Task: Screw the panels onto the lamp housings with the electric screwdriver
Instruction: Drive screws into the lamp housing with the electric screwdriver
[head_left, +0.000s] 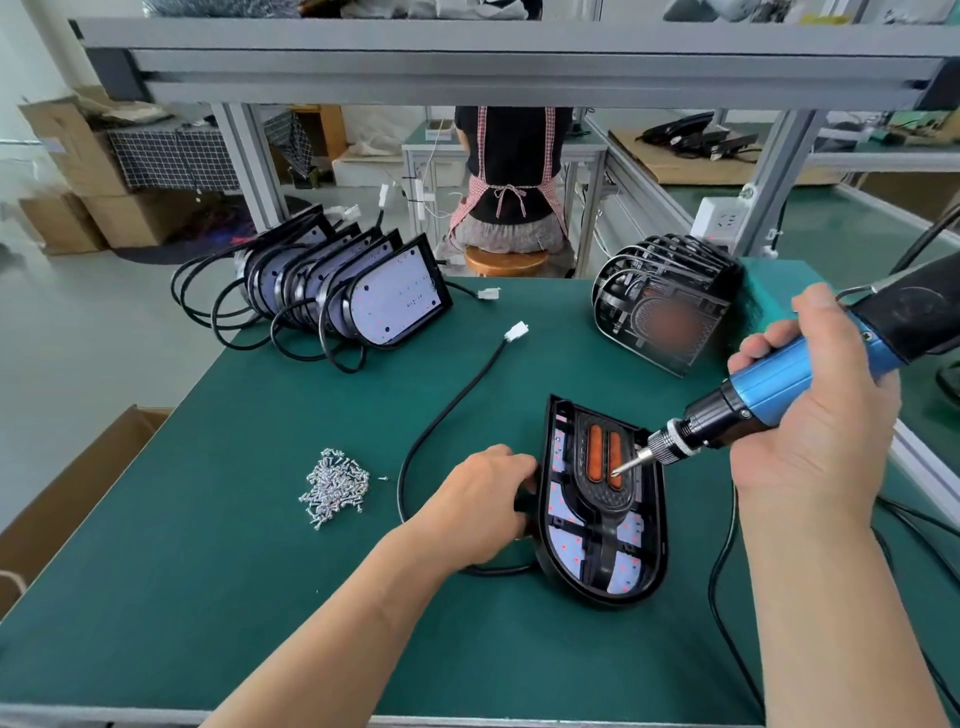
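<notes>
In the lower centre of the frame the left hand (483, 499) is gripping the left edge of the housing (661, 525), probably to keep it from turning under the tool. The panel (605, 496) is sitting inside this housing, over the white board. At the right, the right hand (810, 415) is holding the blue screwdriver (769, 384) tilted, so the bit is pointing down-left at the panel; whether the tip is touching, one cannot tell. The hands are apart, one on each side. Screws (335, 488) are lying in a loose heap at the left, near for easy picking. At the left edge a box (67, 499) is standing; its inside is hidden. In the upper left, more housings (395, 296) are leaning in a row, with no panels yet. In the upper right, spare panels (670, 306) are waiting stacked.
</notes>
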